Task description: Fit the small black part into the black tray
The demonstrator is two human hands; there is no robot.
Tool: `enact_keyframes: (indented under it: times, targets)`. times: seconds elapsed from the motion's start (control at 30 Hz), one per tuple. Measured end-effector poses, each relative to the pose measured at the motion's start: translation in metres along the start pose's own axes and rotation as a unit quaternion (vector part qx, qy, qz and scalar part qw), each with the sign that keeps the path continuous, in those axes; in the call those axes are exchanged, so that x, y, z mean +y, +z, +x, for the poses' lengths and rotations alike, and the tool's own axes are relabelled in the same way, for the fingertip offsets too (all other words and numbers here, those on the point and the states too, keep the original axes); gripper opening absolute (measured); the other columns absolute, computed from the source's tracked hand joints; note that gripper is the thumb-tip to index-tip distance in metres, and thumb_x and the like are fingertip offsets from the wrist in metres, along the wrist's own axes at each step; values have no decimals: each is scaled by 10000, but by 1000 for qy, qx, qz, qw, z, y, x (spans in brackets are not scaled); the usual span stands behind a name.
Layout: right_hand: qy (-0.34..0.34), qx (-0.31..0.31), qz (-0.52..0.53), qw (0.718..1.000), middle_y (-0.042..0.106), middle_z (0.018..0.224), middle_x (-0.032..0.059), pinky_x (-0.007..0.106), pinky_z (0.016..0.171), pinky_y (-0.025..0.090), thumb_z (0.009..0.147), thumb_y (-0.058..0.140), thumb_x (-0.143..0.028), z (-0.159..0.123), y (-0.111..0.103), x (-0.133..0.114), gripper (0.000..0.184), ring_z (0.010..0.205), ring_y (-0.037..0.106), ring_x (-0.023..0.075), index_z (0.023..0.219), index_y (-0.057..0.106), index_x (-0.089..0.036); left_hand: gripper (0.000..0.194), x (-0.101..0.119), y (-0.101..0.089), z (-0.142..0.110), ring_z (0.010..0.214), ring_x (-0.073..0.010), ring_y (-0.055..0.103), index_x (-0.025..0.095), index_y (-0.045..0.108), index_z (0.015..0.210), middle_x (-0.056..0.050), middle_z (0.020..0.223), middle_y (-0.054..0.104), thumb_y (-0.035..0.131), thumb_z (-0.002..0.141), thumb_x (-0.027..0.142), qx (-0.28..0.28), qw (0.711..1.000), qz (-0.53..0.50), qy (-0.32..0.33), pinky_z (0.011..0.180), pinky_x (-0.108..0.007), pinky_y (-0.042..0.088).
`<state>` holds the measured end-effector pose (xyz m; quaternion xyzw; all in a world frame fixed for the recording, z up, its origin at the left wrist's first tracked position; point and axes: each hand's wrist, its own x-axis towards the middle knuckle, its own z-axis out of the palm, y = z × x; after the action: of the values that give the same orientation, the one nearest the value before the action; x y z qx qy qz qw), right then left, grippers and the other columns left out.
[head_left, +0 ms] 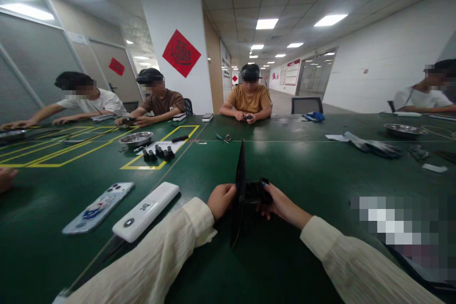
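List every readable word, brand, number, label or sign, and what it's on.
Nothing reads for certain.
Power bank: short dark marking, angled, too blurred.
Red diamond: dark brushwork characters, unclear.
Red door sign: too blurred.
Wall posters: too small.
Panel in hand: no text visible.

In the middle of the frame, the thin black panel (239, 194) looks like smooth plastic, and the green table (199, 161) is smooth and shiny. Left of the middle, the bowl (137, 143) is shiny metal; the lower-left sleeve (160, 242) is crinkly cloth.
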<state>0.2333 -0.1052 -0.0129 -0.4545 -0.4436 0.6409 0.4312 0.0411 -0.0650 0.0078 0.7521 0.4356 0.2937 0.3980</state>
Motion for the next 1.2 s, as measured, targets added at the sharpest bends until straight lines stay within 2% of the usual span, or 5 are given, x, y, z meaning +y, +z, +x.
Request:
enact_keyframes:
  times: [0.23,0.53,0.83,1.0,1.2]
  targets:
    - [-1,-4,2,1000,610,531,16,188,334,379,879,312,-454,0,-1,0,312,405,564,137,1019,345,-176,506,0,0,0,488,-141,428,151,468,530,0,472,425,307,800,548,3,1000,4,-12,516,-260,362]
    - [-1,-4,1,1000,612,537,18,194,328,382,882,292,-450,4,-3,4,328,405,567,145,1046,337,-169,341,-2,-2,1,556,-165,480,158,498,547,-6,515,485,337,771,359,6,999,51,6,571,-268,392]
    - [-5,-5,-1,1000,613,543,18,190,329,390,883,304,-450,2,-1,2,301,409,569,139,1007,346,-178,335,1,2,-1,595,-177,525,137,558,610,-13,532,528,443,766,410,50,998,-34,-8,565,-258,424]
    - [10,8,-2,1000,598,511,8,178,315,377,907,248,-398,0,1,-1,242,379,550,129,976,339,-184,353,-2,2,-1,637,-191,541,138,574,604,-28,564,558,445,771,421,46,999,-16,-4,573,-257,429]
    - [-6,-2,-9,1000,613,538,22,176,325,391,907,277,-391,-3,0,-3,239,402,561,126,958,370,-177,354,2,1,-3,666,-198,553,132,599,637,-35,591,582,427,788,401,42,999,1,14,611,-264,435]
